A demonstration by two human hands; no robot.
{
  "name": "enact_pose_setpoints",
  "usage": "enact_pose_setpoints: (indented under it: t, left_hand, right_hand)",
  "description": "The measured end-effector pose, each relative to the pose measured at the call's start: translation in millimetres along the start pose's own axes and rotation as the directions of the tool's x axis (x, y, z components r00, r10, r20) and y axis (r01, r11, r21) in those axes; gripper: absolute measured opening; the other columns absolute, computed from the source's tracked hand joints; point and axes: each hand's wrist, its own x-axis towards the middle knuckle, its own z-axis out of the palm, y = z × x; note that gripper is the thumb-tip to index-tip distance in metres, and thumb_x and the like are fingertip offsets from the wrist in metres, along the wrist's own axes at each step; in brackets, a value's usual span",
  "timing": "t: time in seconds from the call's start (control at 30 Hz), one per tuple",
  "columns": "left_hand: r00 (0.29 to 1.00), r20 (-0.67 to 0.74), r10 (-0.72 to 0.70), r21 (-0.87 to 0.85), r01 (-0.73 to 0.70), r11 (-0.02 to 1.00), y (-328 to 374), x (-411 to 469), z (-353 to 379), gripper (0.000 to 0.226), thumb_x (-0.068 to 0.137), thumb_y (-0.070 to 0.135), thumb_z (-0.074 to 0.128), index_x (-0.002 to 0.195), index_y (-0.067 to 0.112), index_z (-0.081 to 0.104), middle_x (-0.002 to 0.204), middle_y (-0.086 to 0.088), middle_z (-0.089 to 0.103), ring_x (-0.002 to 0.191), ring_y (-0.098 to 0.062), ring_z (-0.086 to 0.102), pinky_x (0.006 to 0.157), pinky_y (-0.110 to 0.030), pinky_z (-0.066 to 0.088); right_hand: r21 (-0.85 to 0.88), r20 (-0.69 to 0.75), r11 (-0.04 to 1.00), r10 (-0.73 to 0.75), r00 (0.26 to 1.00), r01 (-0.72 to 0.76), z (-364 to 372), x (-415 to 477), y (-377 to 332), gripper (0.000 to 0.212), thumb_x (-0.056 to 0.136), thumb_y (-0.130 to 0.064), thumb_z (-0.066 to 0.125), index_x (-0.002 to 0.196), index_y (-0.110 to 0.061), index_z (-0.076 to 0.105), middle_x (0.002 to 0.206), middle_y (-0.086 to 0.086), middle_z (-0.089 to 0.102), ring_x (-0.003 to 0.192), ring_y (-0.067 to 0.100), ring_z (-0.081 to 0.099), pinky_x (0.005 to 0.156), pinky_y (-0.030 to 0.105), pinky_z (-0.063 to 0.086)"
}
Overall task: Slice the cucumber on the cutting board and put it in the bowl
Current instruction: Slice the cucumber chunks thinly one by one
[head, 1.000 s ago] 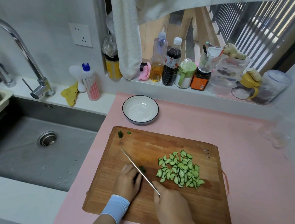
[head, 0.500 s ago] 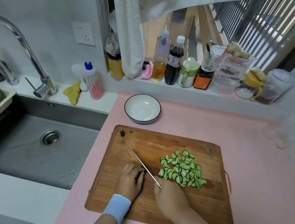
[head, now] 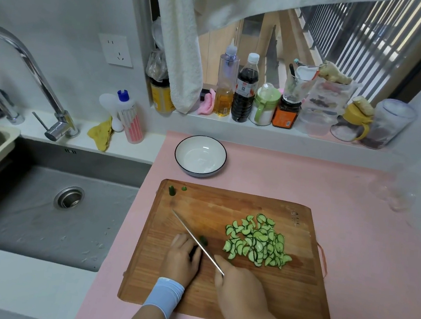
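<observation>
A wooden cutting board lies on the pink counter. A pile of half-moon cucumber slices sits on its right half. My left hand, with a light blue wristband, presses down a short dark cucumber stub, mostly hidden under the fingers. My right hand grips the handle of a knife, whose thin blade slants up-left right beside the stub. Two small green end pieces lie at the board's far left corner. An empty white bowl with a dark rim stands beyond the board.
A steel sink with a tall tap lies to the left. Bottles and jars line the windowsill behind the bowl. A soap bottle and yellow cloth sit by the tap. A towel hangs above.
The knife blade stays beside the cucumber stub with small shifts, and both hands keep their places on the board. The camera view moved slightly.
</observation>
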Motion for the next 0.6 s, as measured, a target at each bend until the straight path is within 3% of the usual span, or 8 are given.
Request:
enact_pose_setpoints:
  t: [0.1,0.27,0.6]
  left_hand:
    - [1.0,-0.02,0.005,-0.029,-0.005,1.0,4.6,0.3,-3.1,0.016,0.085,0.02,0.06,0.091,0.013,0.072,0.09,0.001,0.065,0.086,-0.013,0.054,0.084,-0.014,0.041]
    - [1.0,-0.008,-0.014,-0.035,0.013,0.999,0.7,0.0,-1.5,0.016,0.078,0.006,0.076,0.092,0.013,0.074,0.09,0.001,0.066,0.088,-0.012,0.055,0.086,-0.011,0.04]
    - [1.0,-0.006,-0.002,-0.002,0.002,1.0,-1.5,-3.4,-0.5,0.005,0.083,0.009,0.069,0.087,0.011,0.071,0.087,0.004,0.059,0.087,-0.01,0.053,0.084,-0.012,0.04]
  right_hand:
    - [-0.029,0.0,0.999,-0.02,1.0,0.02,-4.6,-7.6,0.4,0.046,0.104,-0.039,0.038,0.15,-0.042,0.039,0.107,-0.002,0.072,0.1,0.02,0.066,0.081,0.033,0.049]
    - [-0.004,0.013,1.0,-0.024,1.0,0.024,-5.2,-4.5,-1.1,0.046,0.104,-0.037,0.038,0.149,-0.041,0.042,0.105,-0.002,0.073,0.098,0.02,0.067,0.08,0.032,0.05]
    - [0.058,0.074,0.998,-0.006,0.997,0.002,-3.8,19.2,-3.0,0.042,0.103,-0.033,0.037,0.143,-0.039,0.052,0.109,-0.002,0.074,0.1,0.019,0.067,0.081,0.03,0.051]
